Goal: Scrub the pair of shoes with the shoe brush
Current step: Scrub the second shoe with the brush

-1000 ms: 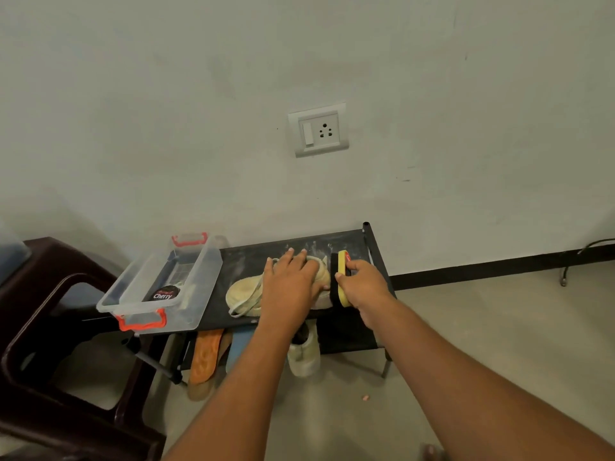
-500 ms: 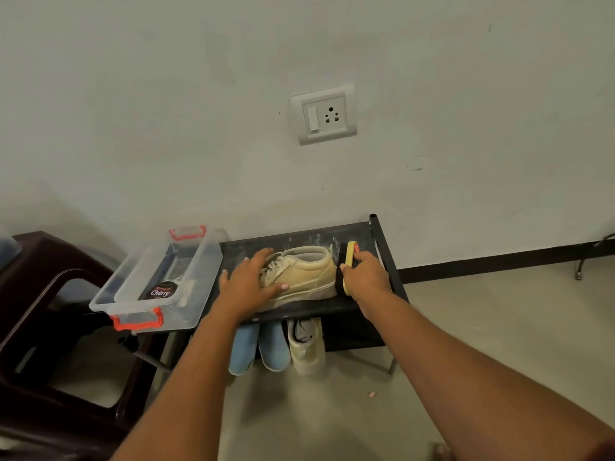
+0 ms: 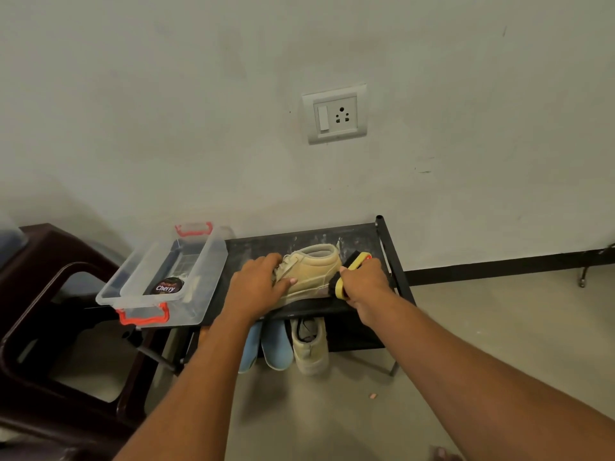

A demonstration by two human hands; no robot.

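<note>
A beige shoe (image 3: 314, 267) stands upright on the top shelf of the black rack (image 3: 259, 247), its toe to the left. My left hand (image 3: 258, 286) holds its front part, fingers over the laces and thumb along the side. My right hand (image 3: 364, 281) grips the yellow shoe brush (image 3: 347, 272), whose black bristles are against the shoe's heel. The second beige shoe (image 3: 310, 347) sits on the lower shelf, toe toward me.
A clear plastic box (image 3: 149, 287) with red latches rests at the rack's left end, holding a round polish tin (image 3: 165, 287). Blue footwear (image 3: 274, 347) lies under the rack. A dark brown plastic chair (image 3: 43, 294) stands at left. The wall with a socket (image 3: 334, 114) is directly behind.
A second ago the shoe lay under my left hand; it now stands upright with my left hand at its toe. The brush stays at the heel, tilted more.
</note>
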